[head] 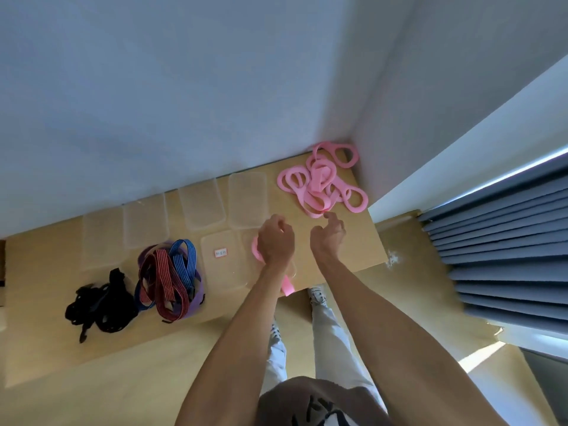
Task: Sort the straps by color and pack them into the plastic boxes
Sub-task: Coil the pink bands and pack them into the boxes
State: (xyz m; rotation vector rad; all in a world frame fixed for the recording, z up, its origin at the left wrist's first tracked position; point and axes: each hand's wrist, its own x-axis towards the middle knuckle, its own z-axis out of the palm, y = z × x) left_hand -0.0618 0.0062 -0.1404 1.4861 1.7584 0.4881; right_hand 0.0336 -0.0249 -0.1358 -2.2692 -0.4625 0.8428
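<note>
One soft, light pink strap (257, 252) gripped in curled left hand (275, 241), right hand (328, 236) loosely open, empty; best pinched mid-loop.

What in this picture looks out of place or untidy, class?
One pink strap, held by the left hand, trails out of its box and hangs over the table edge. The red, blue and purple straps lie tangled in one heap, not sorted by color.
</note>
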